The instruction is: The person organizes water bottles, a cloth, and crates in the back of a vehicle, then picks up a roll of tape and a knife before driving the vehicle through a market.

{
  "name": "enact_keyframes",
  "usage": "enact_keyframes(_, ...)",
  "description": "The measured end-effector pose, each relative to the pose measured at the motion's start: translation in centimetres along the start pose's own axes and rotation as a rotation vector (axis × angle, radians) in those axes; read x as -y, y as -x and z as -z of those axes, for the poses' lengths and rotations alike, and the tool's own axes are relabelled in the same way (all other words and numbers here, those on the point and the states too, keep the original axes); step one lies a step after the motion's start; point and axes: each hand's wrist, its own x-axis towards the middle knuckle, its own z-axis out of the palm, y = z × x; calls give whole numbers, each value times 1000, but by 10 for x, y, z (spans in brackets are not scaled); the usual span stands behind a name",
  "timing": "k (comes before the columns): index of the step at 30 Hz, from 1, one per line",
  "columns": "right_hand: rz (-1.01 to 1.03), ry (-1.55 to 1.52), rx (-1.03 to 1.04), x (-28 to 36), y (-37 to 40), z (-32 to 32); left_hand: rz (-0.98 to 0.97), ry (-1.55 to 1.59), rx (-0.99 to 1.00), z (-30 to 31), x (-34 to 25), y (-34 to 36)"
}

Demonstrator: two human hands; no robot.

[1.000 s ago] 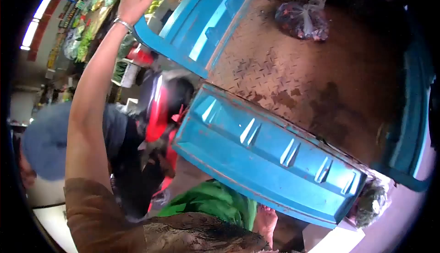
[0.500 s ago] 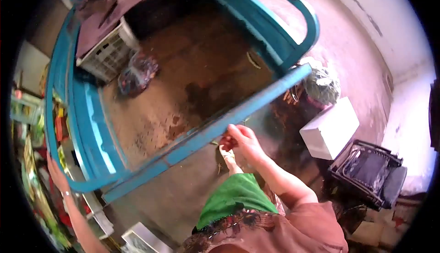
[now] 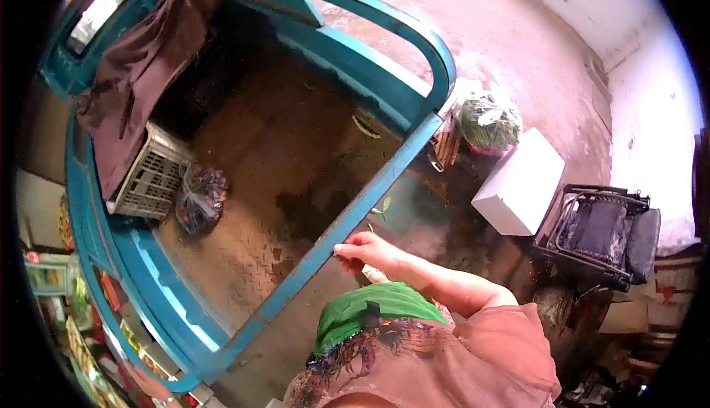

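Observation:
A blue metal tailgate (image 3: 296, 284) crosses the rear of a blue cargo bed (image 3: 255, 179), its ends close to the two side rails. My right hand (image 3: 362, 251) is at the tailgate's edge, thumb and forefinger closed against it and the other fingers curled below. At the lower left, my left hand (image 3: 150, 384) lies against the outside of the blue side rail (image 3: 111, 319); its fingers are mostly hidden and blurred. Inside the bed, a knotted plastic bag (image 3: 201, 199) with dark contents leans by a pale crate (image 3: 150, 179).
A brown cloth (image 3: 137, 97) drapes over the crate and front of the bed. On the floor to the right are a bag of greens (image 3: 489, 123), a white box (image 3: 521, 182) and a black folding chair (image 3: 603, 234). Colourful packets (image 3: 85, 334) lie at the left.
The tailgate has moved in against the ends of the side rails. My right hand has followed, left and down in view. My left hand appears lower, and the view has shifted.

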Motion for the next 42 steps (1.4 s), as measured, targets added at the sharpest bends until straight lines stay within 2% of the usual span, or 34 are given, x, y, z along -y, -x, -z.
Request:
enact_keyframes(7,297,13,-427,44,14,115,106,-73,-75,7,-45,10)
enact_keyframes(11,213,101,-547,71,25,141,187,-28,-86,10,-52,9)
enact_keyframes(12,264,65,-572,75,26,149,222,-6,-83,12,-49,10)
enact_keyframes(13,313,30,-589,79,27,159,257,35,-70,11,-44,9)
enact_keyframes(16,495,-18,-828,109,34,180,403,226,-11,14,-36,6)
enact_keyframes(19,571,7,-1048,136,21,220,672,716,1,14,-48,7)
enact_keyframes(20,519,-8,-1027,143,10,253,714,760,68,25,-69,6)
enact_keyframes(21,562,66,-1006,148,-1,284,754,812,131,36,-88,2)
enact_keyframes(23,659,134,-1018,187,-2,249,839,857,185,39,-89,-1)
enact_keyframes(25,840,107,-904,201,-38,301,911,762,134,44,-108,2)
enact_keyframes(27,641,176,-878,237,-61,319,972,716,109,35,-93,16)
enact_keyframes(29,485,185,-834,252,-44,284,852,678,-22,32,-106,18)
enact_keyframes(31,1107,384,-1135,229,-79,307,839,520,-195,24,-116,18)
enact_keyframes(33,1008,323,-1035,233,-71,298,906,530,-238,22,-109,15)
enact_keyframes(34,977,361,-1101,234,-63,276,873,470,-202,27,-117,12)
enact_keyframes(35,670,327,-970,243,-52,287,850,408,-162,30,-120,13)
enact_keyframes(36,630,258,-970,237,-72,341,843,405,-149,30,-114,15)
enact_keyframes(37,1255,889,-1224,215,-97,370,947,543,-157,28,-117,14)
enact_keyframes(38,1105,730,-1130,213,-112,424,974,546,-151,31,-126,11)
enact_keyframes(39,1008,800,-1076,218,-117,451,841,324,-237,2,-87,26)
enact_keyframes(40,1025,838,-1082,220,-99,416,946,260,-137,19,-108,18)
enact_keyframes(41,893,254,-1101,240,-79,314,936,253,-121,32,-125,13)
enact_keyframes(42,1171,987,-1210,233,-99,389,862,288,-185,25,-116,18)
